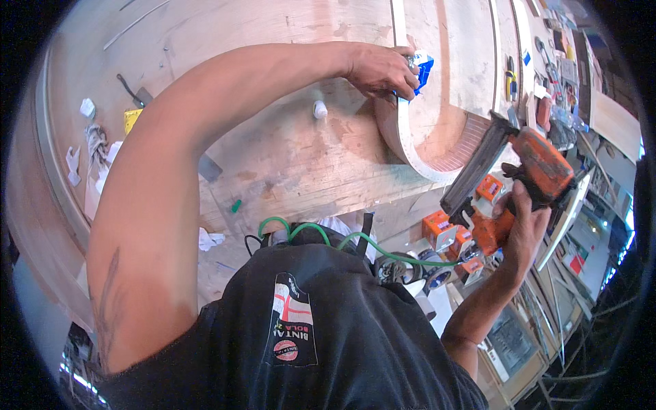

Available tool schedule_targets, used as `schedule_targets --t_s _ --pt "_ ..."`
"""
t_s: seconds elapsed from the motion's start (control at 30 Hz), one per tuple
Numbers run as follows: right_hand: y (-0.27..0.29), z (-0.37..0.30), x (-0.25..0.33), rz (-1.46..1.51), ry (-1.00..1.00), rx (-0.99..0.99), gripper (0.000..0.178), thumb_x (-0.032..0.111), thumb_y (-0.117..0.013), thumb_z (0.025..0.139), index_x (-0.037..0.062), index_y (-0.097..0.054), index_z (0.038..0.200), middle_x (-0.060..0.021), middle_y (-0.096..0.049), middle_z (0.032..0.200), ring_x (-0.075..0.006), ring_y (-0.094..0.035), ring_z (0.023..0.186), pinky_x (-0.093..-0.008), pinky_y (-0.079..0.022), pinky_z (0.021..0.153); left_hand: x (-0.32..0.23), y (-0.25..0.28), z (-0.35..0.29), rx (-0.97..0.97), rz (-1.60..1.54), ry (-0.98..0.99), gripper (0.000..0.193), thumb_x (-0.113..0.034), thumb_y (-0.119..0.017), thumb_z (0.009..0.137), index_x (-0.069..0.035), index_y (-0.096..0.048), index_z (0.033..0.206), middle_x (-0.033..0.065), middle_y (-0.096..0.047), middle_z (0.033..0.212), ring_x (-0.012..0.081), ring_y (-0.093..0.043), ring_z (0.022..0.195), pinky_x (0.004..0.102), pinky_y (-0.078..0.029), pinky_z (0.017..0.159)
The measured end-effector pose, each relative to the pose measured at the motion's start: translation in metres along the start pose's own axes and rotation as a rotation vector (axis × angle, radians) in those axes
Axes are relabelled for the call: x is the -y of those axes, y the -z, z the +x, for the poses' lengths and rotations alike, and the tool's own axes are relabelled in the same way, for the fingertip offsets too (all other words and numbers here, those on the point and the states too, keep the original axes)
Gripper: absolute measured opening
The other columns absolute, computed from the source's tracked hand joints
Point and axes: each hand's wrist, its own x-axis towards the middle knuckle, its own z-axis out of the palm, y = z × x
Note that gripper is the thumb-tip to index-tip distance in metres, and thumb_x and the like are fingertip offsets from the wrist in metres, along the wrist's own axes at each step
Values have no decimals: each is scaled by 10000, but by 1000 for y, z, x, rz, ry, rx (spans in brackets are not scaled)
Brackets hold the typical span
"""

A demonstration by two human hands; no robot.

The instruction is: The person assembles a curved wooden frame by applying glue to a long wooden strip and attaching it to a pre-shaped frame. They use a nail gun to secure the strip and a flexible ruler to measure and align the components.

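The nearer left hand (385, 72) is clasping a U-shaped wooden frame (408, 147), its long axis running toward twelve o'clock, while the right hand (523, 224) is gripping an orange nail gun (543, 167) at the frame's four o'clock.

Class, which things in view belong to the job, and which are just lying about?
Likely job things:
orange nail gun, in the right hand
green hose running to it
curved wooden piece, at the left hand

Seemingly lying about:
yellow-and-black tool
small white object
dark-handled scraper
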Motion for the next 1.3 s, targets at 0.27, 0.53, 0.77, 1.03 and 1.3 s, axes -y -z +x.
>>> schedule_targets --t_s 0.27,0.53,0.77,1.03,1.3 --pt "12 36 15 -207 7 161 386 180 -702 953 -9 -639 1283 -118 -733 1102 -143 -655 890 -304 -523 807 -10 8 3 31 33 12 445 -21 -780 671 -103 -649 1088 34 -658 1112 292 -645 1047 541 -327 1101" --pt "-13 76 -24 -495 403 553 518 131 -819 768 -13 -623 1224 -147 -684 1098 -260 -683 965 -384 -543 864 -4 -3 -6 -88 51 -50 262 -98 -692 838 -120 -633 1093 37 -653 1086 275 -665 990 538 -352 1090" --pt "-28 94 -10 -585 376 724 517 87 -812 762 -15 -613 1228 -147 -669 1145 -241 -678 1002 -375 -535 908 1 -13 -5 -153 99 -71 236 -273 -721 893 -128 -613 1044 12 -630 995 230 -617 1087 505 -334 1060" --pt "-36 108 -13 -622 604 758 388 91 -774 808 -15 -660 1164 -144 -716 1064 -263 -707 955 -367 -551 865 -2 -8 -3 -89 3 -15 192 -161 -707 859 -89 -594 997 91 -658 1087 291 -648 1094 533 -373 1100" --pt "-35 111 -7 -624 598 819 485 80 -809 743 -29 -610 1171 -175 -622 1180 -340 -660 1031 -391 -524 930 -3 -10 -3 -106 5 4 165 -168 -706 863 -105 -598 970 71 -650 1052 271 -647 1080 527 -370 1097"
